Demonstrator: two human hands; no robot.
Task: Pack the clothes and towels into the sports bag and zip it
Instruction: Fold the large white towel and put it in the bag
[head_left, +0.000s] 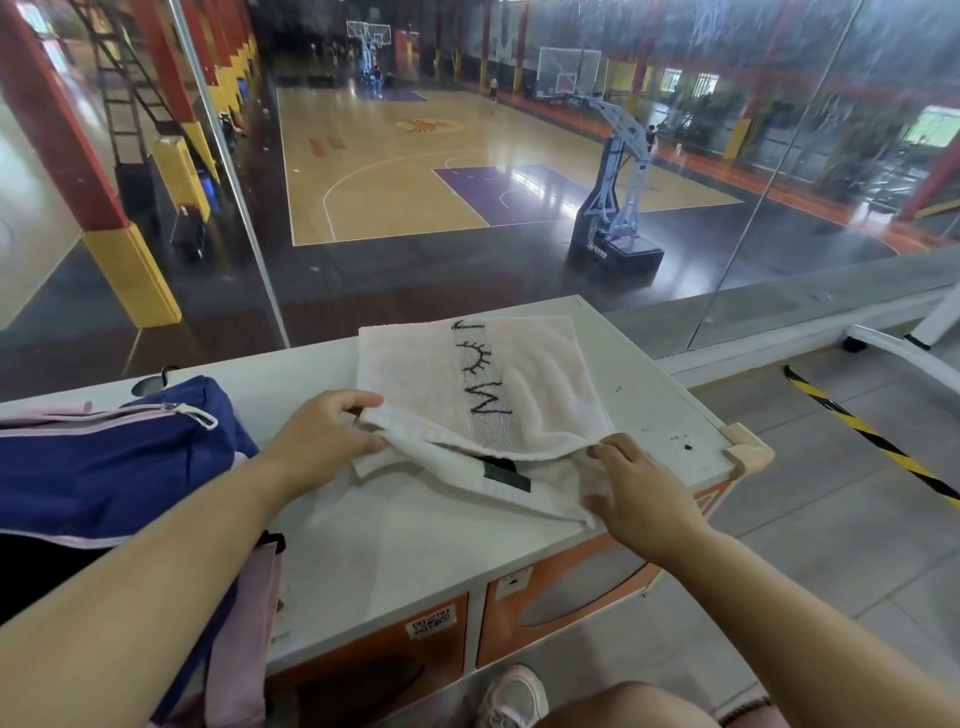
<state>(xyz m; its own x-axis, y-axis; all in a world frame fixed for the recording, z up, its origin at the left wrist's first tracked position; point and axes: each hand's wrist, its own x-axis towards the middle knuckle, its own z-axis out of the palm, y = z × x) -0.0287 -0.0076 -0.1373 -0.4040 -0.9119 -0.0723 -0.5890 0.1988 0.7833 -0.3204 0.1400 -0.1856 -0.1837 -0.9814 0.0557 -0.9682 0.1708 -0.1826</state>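
Your towel (478, 395) lies on the white cabinet top (415, 545), to the right of the blue sports bag (104, 462), part folded with the black lettering facing up. Your left hand (322, 436) pinches the towel's near left corner, thumb and fingers closed on the fabric. Your right hand (639, 493) rests on the near right edge with fingers pressed down on the cloth; I cannot tell whether it actually grips the cloth or only pins it.

The bag sits at the left end of the cabinet top, its zip (192, 410) appearing open along the upper edge, and no towel is inside yet as far as can be seen.

The risk, as I judge it: the layers are loose, so lifting by one corner would likely let the fold fall open. The towel's right side also lies near the cabinet's corner guard (748, 447), so a careless pull to the right could drag it off the edge. The bag mouth looks narrow, so a bulky fold may snag there.
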